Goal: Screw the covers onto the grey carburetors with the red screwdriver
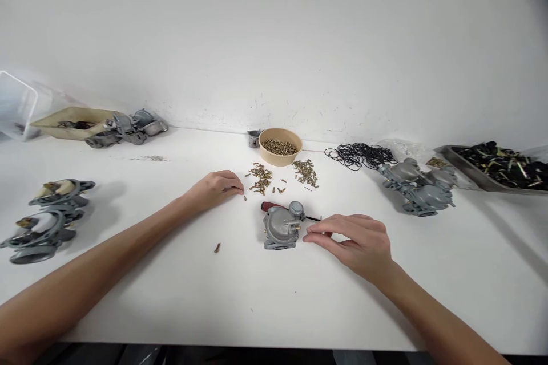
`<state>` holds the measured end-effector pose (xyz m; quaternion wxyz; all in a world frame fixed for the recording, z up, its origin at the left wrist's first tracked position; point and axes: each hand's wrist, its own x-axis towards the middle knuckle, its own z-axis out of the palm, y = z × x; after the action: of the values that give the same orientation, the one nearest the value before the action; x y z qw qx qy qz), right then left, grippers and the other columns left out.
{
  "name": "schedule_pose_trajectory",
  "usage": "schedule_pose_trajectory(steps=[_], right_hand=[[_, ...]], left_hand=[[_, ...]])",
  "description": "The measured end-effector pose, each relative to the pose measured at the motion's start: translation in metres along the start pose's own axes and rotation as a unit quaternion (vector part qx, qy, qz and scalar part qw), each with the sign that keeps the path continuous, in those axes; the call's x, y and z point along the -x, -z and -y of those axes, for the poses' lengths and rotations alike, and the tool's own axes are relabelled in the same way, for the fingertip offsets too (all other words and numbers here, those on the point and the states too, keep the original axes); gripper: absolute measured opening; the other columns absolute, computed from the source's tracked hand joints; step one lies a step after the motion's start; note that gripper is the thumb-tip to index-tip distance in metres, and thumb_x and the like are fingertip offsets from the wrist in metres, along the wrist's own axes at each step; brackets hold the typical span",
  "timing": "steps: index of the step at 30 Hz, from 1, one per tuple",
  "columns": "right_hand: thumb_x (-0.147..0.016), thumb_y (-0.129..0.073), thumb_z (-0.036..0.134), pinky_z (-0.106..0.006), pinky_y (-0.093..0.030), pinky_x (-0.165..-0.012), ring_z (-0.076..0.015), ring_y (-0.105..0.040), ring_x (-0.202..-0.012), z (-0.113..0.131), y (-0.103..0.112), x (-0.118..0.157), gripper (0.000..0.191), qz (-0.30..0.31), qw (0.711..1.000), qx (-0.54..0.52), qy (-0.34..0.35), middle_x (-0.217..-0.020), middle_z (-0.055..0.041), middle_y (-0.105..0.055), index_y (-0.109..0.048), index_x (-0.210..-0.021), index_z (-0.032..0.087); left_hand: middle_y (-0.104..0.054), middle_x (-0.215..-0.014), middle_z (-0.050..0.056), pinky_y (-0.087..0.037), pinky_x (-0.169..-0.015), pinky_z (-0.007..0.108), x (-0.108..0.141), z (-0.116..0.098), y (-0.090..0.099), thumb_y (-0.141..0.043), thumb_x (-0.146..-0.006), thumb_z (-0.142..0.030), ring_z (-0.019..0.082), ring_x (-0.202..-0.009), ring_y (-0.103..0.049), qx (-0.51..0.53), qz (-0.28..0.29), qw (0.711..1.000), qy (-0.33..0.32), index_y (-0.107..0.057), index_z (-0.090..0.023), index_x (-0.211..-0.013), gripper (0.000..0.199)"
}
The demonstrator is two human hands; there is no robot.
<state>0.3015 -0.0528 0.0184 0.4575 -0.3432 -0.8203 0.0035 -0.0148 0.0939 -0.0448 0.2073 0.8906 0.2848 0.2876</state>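
Observation:
A grey metal carburetor [280,225] sits on the white table in front of me. Behind it lies a screwdriver with a red handle [270,206], its dark shaft showing on the right side. My right hand [357,239] is just right of the carburetor, thumb and fingertips pinched together; anything between them is too small to make out. Left of a pile of brass screws [260,178], my left hand [220,187] rests low over the table with its fingers drawn together, and what they may hold is hidden. A single screw [217,248] lies left of the carburetor.
A tan bowl [281,159] of small brass parts stands by the wall, with another brass pile [305,173] before it. Black rubber rings [362,155] lie right. More carburetors stand left [47,219] and right [422,188]. A metal tray [464,174] and yellowish tray [71,132] flank the table.

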Motion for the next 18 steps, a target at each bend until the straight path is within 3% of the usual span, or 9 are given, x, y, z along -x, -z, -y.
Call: schedule_pose_trajectory(steps=[3,5,8,13,18], right_hand=[[-0.086,-0.083,0.019,-0.019,-0.054,-0.052,-0.0074,-0.069,-0.051,0.001,-0.005,0.003,0.014,0.008,1.000,0.014,0.013,-0.068,0.0069,-0.077,-0.070,-0.079,0.021],[-0.086,-0.083,0.021,-0.019,-0.057,-0.057,-0.0082,-0.072,-0.055,0.000,-0.008,0.005,0.015,0.017,0.999,0.027,0.030,-0.070,0.0068,-0.078,-0.071,-0.078,0.021],[-0.087,-0.082,0.021,-0.017,-0.058,-0.061,-0.0083,-0.075,-0.060,-0.002,-0.010,0.007,0.011,0.013,0.998,0.043,0.053,-0.076,0.0064,-0.081,-0.073,-0.081,0.021],[-0.091,-0.077,0.017,-0.017,-0.060,-0.062,-0.0088,-0.078,-0.067,-0.006,-0.004,0.005,0.003,0.023,0.996,0.045,0.073,-0.085,0.0043,-0.083,-0.077,-0.091,0.020],[-0.094,-0.066,0.006,-0.021,-0.062,-0.061,-0.0109,-0.078,-0.072,-0.007,0.000,0.003,0.018,0.079,0.992,0.025,0.091,-0.090,0.0001,-0.082,-0.078,-0.095,0.019]], left_hand=[[-0.080,-0.093,0.008,-0.059,-0.069,0.027,-0.001,-0.017,-0.002,-0.070,-0.095,-0.043,0.017,-0.075,-0.071,0.076,-0.084,0.990,0.087,-0.083,-0.019,-0.090,0.028],[-0.080,-0.089,0.007,-0.058,-0.060,0.025,-0.003,-0.031,-0.004,-0.077,-0.088,-0.044,0.015,-0.064,-0.068,0.163,-0.133,0.964,0.163,-0.083,-0.018,-0.090,0.026],[-0.080,-0.082,0.006,-0.061,-0.059,0.025,-0.005,-0.047,-0.008,-0.086,-0.080,-0.042,0.012,-0.056,-0.066,0.293,-0.137,0.919,0.227,-0.084,-0.017,-0.096,0.030],[-0.081,-0.084,0.007,-0.066,-0.065,0.026,-0.005,-0.056,-0.017,-0.090,-0.076,-0.036,0.018,-0.076,-0.075,0.412,-0.111,0.873,0.238,-0.084,-0.017,-0.101,0.032],[-0.081,-0.090,0.009,-0.065,-0.063,0.025,-0.003,-0.071,-0.026,-0.088,-0.079,-0.031,0.020,-0.082,-0.076,0.406,-0.093,0.886,0.204,-0.084,-0.017,-0.090,0.018]])
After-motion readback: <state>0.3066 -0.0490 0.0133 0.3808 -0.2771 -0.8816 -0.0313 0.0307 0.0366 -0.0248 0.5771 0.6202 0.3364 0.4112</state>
